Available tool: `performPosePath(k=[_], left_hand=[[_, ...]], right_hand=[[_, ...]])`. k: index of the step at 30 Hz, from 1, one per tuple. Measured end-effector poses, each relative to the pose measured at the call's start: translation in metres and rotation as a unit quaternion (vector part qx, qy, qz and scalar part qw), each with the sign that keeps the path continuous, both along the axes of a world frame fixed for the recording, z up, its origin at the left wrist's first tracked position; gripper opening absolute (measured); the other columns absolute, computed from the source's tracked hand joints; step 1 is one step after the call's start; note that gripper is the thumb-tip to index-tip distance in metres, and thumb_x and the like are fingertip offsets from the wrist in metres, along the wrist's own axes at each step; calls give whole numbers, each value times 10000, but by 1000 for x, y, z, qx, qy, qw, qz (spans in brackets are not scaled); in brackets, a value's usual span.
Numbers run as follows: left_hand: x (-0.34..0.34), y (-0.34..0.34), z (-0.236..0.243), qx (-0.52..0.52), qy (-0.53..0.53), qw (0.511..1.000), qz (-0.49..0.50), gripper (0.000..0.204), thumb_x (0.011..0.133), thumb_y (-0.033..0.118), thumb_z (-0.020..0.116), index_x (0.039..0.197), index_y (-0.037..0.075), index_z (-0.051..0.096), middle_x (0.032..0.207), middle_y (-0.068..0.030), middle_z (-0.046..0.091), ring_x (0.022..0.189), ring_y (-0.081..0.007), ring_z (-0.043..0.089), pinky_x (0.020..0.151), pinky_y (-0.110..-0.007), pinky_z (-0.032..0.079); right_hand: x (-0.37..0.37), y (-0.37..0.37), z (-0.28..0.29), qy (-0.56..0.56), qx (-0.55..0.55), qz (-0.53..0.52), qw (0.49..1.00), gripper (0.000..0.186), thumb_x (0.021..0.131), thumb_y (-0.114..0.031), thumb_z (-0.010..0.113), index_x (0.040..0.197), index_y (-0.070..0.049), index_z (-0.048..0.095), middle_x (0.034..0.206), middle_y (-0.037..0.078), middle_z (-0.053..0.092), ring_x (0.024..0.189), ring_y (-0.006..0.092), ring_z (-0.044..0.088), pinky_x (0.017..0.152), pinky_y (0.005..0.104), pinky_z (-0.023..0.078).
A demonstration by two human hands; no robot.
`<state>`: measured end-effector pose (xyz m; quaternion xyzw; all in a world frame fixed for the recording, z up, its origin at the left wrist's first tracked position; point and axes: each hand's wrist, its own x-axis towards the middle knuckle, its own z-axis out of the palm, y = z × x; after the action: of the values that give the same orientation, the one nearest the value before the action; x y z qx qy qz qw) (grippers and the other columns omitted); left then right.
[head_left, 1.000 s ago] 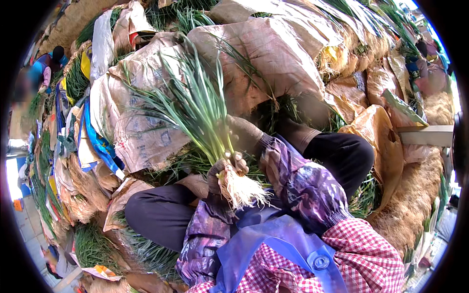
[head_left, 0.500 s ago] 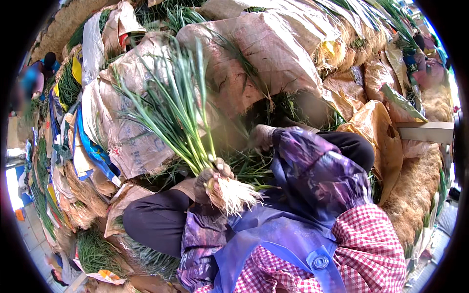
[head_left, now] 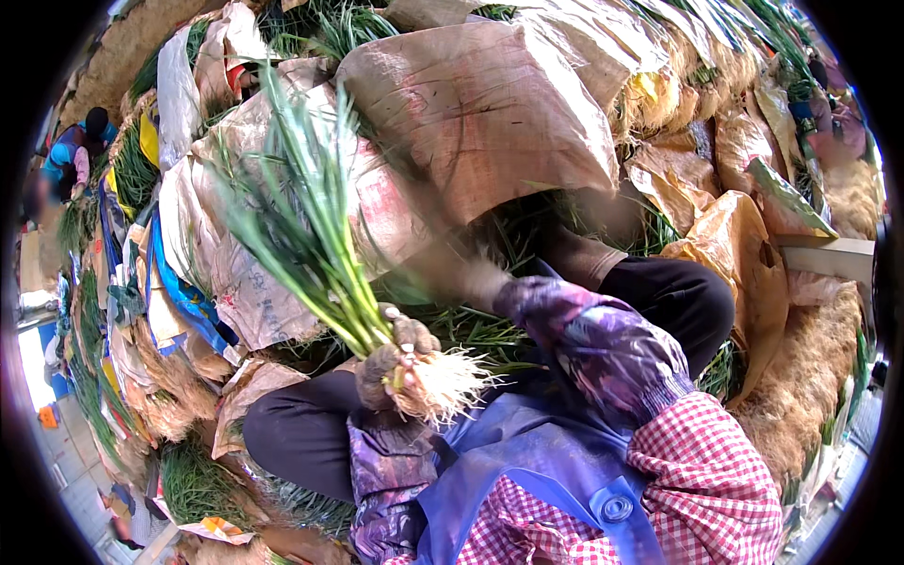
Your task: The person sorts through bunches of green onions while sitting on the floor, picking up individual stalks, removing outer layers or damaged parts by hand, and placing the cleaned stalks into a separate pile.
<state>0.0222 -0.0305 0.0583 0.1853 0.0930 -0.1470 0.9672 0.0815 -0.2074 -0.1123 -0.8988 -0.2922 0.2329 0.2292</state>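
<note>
I see the onion bunch (head_left: pixel 331 259) slanting beyond the apron (head_left: pixel 527 424), L hand (head_left: pixel 377 372) closed round it nr the roots (head_left: pixel 438 384). R hand (head_left: pixel 468 278) blurred, can't tell if open or holding. Risks, I reckon: slack L grip cd shed stems; leaves (head_left: pixel 306 160) cd snag pale sack (head_left: pixel 264 306).
</note>
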Motion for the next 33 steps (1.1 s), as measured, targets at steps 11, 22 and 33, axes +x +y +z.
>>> performPosePath(k=[11,22,33], left_hand=[[-1,32,2,41,71,993,81,467,759,73,639,1179,91,434,821,-32,527,833,-188,500,802,-340,420],[5,33,-25,-30,100,992,66,463,749,24,597,1180,57,431,844,-76,524,815,-211,514,784,-352,455],[-21,55,-55,-34,110,992,47,394,806,60,603,1189,91,517,1036,-97,611,1032,-293,563,931,-473,450]], right_hand=[[138,44,51,-184,20,-232,955,554,791,-214,581,1307,-184,381,1232,182,473,1110,345,501,886,451,435],[-116,-31,-82,217,-131,146,956,284,783,-160,559,1045,-70,620,974,121,644,824,336,629,700,414,508],[-31,-5,111,90,-363,183,909,300,782,-192,599,1076,-145,639,1218,115,540,1112,345,509,796,420,463]])
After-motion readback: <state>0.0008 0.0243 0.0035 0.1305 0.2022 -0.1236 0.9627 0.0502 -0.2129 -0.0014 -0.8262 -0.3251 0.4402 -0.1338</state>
